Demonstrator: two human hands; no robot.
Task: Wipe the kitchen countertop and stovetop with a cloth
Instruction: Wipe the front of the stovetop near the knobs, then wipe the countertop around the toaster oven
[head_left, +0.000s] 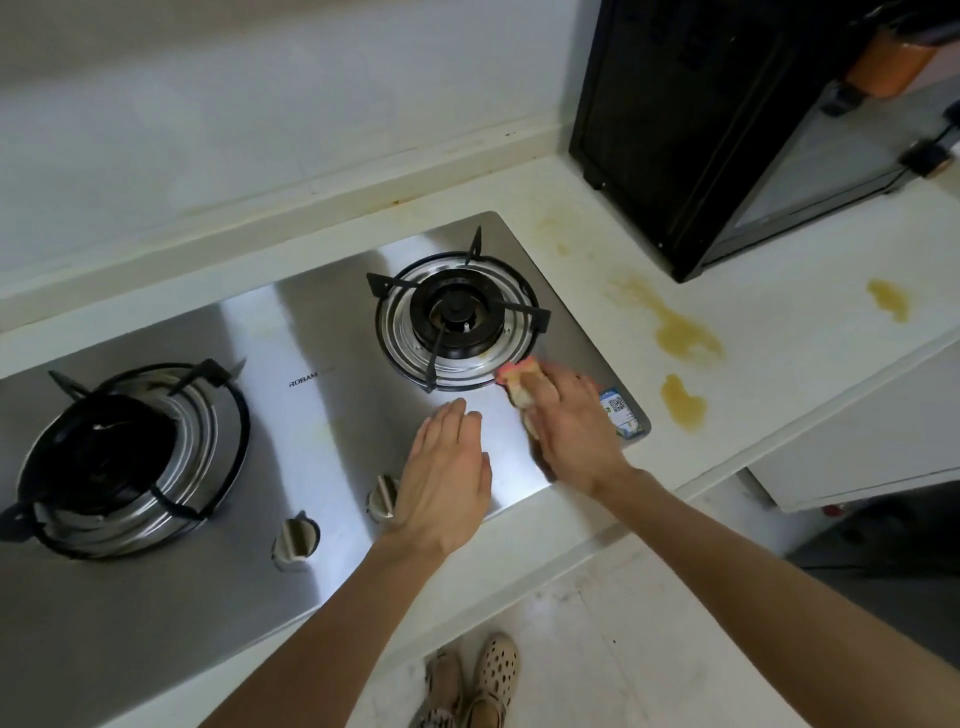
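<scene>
I see my right hand (563, 415) w/ fingers curled over a pink-yellow cloth (519, 387), pressing it on the steel stovetop (332, 415) beside the right burner (457, 317); left hand (447, 478) flat, fingers straight, holding nothing.

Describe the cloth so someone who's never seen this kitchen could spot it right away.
Find the steel stovetop set in the white counter, then its right burner. Just in front of that burner's rim, the right hand presses the cloth, a small wad, pink at the edge and pale beneath, the only soft, coloured thing on the steel.
</scene>
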